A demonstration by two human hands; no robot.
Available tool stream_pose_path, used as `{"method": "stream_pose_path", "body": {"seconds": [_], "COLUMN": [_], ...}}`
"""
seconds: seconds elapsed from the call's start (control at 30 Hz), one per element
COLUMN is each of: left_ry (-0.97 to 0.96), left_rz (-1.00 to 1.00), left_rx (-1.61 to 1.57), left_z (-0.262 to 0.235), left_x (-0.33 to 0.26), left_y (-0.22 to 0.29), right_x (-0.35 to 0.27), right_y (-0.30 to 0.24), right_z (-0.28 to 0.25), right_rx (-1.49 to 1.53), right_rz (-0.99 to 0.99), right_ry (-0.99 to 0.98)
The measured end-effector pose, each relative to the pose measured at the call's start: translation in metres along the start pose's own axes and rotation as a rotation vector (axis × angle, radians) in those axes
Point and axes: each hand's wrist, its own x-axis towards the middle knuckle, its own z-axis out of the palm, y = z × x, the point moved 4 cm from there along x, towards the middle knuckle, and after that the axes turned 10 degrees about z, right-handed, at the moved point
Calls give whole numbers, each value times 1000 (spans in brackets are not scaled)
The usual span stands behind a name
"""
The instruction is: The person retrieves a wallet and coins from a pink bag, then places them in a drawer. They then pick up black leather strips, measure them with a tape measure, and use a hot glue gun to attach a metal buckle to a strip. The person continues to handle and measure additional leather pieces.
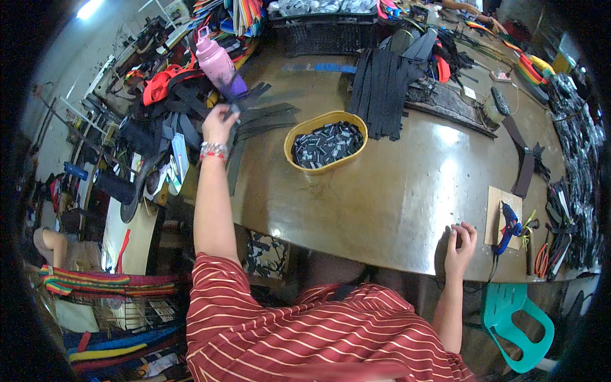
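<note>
My left hand (218, 126), with a bracelet at the wrist, reaches out to the far left of the table. Its fingers are pinched on a dark strap (231, 108), which is smeared by motion. More black straps (264, 117) lie fanned on the table just right of that hand. A yellow oval tub (326, 170) full of small black pieces (326, 144) stands in the middle. Low on the right, my right hand (461, 247) rests at the near table edge, fingers apart and slightly bent, with nothing visible in them. A blue glue gun (508, 228) lies to its right on a piece of cardboard (492, 219).
A pink and purple bottle (216, 62) stands beyond my left hand. Black webbing strips (379, 92) and a black crate (323, 35) sit farther back. Orange-handled pliers (541, 261) lie at right, above a green stool (519, 325). Another person's hand (498, 27) shows at the far right.
</note>
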Motion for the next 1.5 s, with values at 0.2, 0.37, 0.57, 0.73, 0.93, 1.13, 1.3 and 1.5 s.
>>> {"method": "stream_pose_path", "body": {"seconds": [0.2,0.37,0.57,0.73,0.93,1.13,1.3,1.5], "left_ry": [-344,-543,-788,-725,-684,-103,-213,-801], "left_rz": [-259,-92,-338,-337,-263,304,274,341], "left_rx": [360,309,433,357,105,-569,-662,-258], "left_z": [52,45,46,64,56,-20,-36,80], "left_x": [-48,-28,-19,-20,5,70,11,-141], "left_y": [-105,-93,-110,-136,-91,114,254,317], "right_x": [3,4,2,1,-3,0,0,-29], "right_y": [-9,-7,-1,0,1,3,-13,-78], "right_z": [3,4,5,4,2,5,-45,-161], "right_rx": [-79,-99,-72,-20,-16,24,708,635], "right_rz": [-50,-8,-54,-37,-54,-50,324,-424], "right_ry": [32,63,69,61,29,-6,135,514]}}
